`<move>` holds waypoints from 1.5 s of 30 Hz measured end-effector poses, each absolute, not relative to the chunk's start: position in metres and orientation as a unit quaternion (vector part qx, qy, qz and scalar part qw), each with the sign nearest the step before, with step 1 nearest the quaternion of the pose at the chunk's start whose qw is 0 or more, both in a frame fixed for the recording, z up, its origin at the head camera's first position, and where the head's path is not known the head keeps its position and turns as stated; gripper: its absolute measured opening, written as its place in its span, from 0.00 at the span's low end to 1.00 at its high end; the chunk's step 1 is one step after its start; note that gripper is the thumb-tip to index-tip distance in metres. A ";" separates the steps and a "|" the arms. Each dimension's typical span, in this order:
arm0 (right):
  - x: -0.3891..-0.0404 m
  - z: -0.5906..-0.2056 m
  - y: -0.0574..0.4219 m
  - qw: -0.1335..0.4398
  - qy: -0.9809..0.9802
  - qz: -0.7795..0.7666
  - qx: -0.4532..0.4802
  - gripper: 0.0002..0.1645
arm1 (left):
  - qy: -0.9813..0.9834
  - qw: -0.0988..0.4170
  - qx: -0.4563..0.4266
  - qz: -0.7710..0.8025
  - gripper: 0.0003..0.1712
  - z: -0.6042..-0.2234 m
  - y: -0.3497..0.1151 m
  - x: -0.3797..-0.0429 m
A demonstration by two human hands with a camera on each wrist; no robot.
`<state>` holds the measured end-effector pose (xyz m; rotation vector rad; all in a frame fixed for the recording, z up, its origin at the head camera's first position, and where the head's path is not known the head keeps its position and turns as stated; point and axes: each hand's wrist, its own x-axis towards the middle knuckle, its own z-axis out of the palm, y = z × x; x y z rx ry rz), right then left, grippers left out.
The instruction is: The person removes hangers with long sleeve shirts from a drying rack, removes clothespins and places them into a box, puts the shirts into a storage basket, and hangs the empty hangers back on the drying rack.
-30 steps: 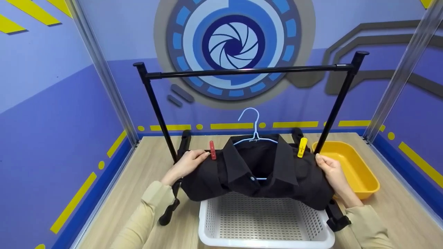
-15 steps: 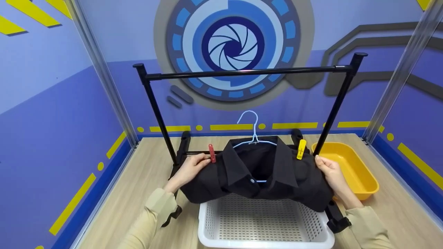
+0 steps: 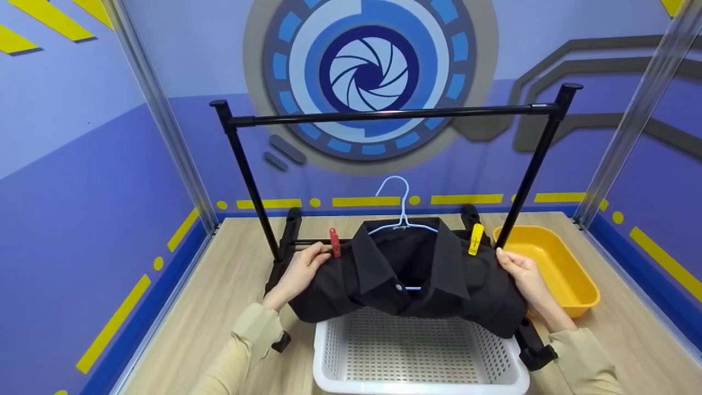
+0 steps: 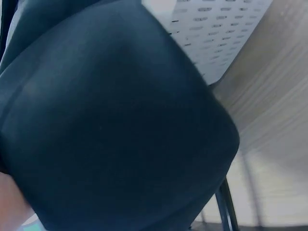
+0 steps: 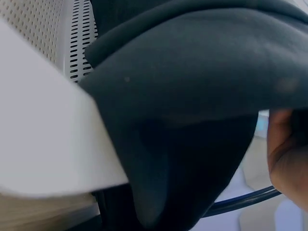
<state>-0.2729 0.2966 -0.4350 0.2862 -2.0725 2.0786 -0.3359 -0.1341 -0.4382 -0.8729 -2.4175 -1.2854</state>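
A black collared shirt (image 3: 329, 291) hangs on a light-blue wire hanger (image 3: 405, 206), spread between both hands above the white basket. My left hand (image 3: 299, 270) pinches the shirt's left shoulder, just beside a red clothespin (image 3: 335, 243). At the other shoulder, my right hand (image 3: 525, 275) grips the cloth between thumb and fingers, outward of a yellow clothespin (image 3: 476, 240). The hanger's hook points up, apart from the rack's bar. In the left wrist view the shirt (image 4: 115, 120) covers most of the picture. The right wrist view shows part of my hand (image 5: 288, 163) behind draped cloth.
A black garment rack (image 3: 389, 115) stands over the wooden table (image 3: 219, 291). Below the shirt lies the perforated white basket (image 3: 422, 387). To the right, behind my right hand, sits a yellow basin (image 3: 573, 269). Blue-purple panels (image 3: 109, 164) enclose the table.
The shirt and hanger have sunk very slightly. My left hand has dropped a little, its wrist shifting right, and still pinches the shoulder. The right hand has barely moved.
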 end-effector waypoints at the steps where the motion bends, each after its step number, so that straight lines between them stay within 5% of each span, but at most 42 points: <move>1: -0.271 -0.433 0.296 0.084 -0.704 0.699 0.097 0.21 | -0.833 0.140 -0.298 -0.444 0.08 -0.439 -0.134 -0.336; 7: -0.270 -0.433 0.304 0.047 -0.727 0.680 0.085 0.22 | -0.823 0.151 -0.299 -0.459 0.07 -0.446 -0.134 -0.332; 28: -0.277 -0.430 0.310 0.128 -0.812 0.569 0.030 0.22 | -0.823 0.169 -0.280 -0.465 0.08 -0.451 -0.140 -0.328; 45: -0.283 -0.430 0.303 0.106 -0.799 0.583 0.104 0.20 | -0.822 0.182 -0.306 -0.444 0.07 -0.454 -0.142 -0.326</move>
